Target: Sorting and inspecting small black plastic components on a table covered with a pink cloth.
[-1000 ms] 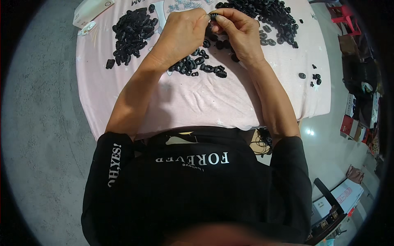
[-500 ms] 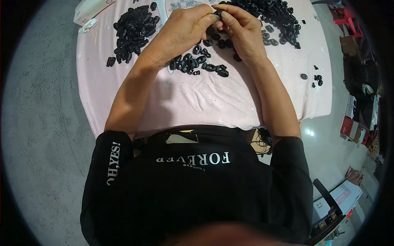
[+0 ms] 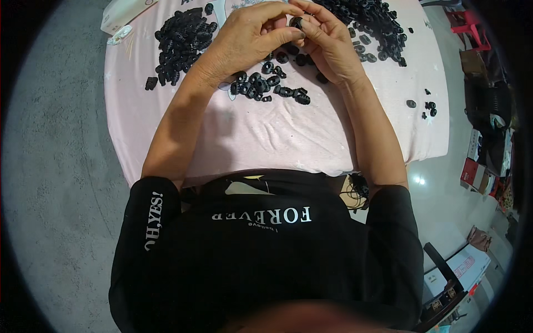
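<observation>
Far from the near edge of the worktop (image 3: 266,147), a black piece (image 3: 296,23) is clamped by right hand (image 3: 332,49) fingers; left hand (image 3: 250,34) fingers are parted.

Place: prob. home or sm. workrm, can't tell which | pink cloth-cov'd surface (image 3: 266,144) w/ blk parts (image 3: 180,44) in piles | red chair (image 3: 471,28), boxes (image 3: 472,61) nr shiny flr (image 3: 438,200)

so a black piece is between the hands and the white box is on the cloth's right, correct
No: the head view shows the white box at the left of the cloth; the black piece is between the left hand and right hand.
</observation>
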`<action>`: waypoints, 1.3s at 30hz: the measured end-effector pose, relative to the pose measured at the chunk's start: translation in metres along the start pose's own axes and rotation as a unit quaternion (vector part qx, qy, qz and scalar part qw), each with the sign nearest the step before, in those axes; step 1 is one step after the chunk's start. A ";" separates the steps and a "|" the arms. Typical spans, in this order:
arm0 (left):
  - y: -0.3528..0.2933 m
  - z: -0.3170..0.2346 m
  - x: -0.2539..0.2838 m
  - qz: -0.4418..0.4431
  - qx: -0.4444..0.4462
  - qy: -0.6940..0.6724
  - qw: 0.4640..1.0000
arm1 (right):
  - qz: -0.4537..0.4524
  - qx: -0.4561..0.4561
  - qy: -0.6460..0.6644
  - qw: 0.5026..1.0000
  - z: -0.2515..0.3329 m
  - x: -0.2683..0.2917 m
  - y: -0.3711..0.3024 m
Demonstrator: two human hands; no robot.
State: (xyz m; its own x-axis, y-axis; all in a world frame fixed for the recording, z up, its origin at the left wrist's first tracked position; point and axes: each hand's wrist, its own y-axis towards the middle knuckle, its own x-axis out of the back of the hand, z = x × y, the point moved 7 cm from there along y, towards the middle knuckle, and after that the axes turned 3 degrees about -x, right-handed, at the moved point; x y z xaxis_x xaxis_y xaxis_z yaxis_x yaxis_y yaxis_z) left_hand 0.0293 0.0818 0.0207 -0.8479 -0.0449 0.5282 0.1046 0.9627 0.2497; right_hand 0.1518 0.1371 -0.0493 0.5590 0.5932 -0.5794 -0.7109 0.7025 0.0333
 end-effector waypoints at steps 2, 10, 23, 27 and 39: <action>-0.005 -0.028 0.004 -0.050 -0.331 -0.022 0.942 | 0.004 -0.007 0.017 1.000 -0.001 -0.003 0.000; -0.005 -0.021 -0.004 -0.008 -0.156 -0.010 0.988 | 0.044 -0.009 0.079 0.996 -0.005 0.002 0.000; -0.008 -0.011 0.011 -0.152 -0.315 0.012 0.937 | 0.015 0.013 0.021 1.000 -0.005 0.000 0.000; -0.007 0.051 0.052 -0.176 0.141 0.033 0.974 | -0.075 0.001 -0.034 0.997 -0.004 0.015 0.002; -0.012 0.084 0.104 -0.131 0.086 0.322 0.934 | -0.168 0.066 -0.048 0.982 -0.005 0.031 0.004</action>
State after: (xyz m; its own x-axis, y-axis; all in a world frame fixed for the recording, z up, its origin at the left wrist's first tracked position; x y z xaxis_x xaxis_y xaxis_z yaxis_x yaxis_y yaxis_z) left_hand -0.1033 0.0883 0.0047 -0.3384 -0.3818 0.8601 -0.1944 0.9226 0.3331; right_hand 0.1642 0.1564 -0.0717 0.7951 0.3496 -0.4956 -0.4218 0.9059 -0.0376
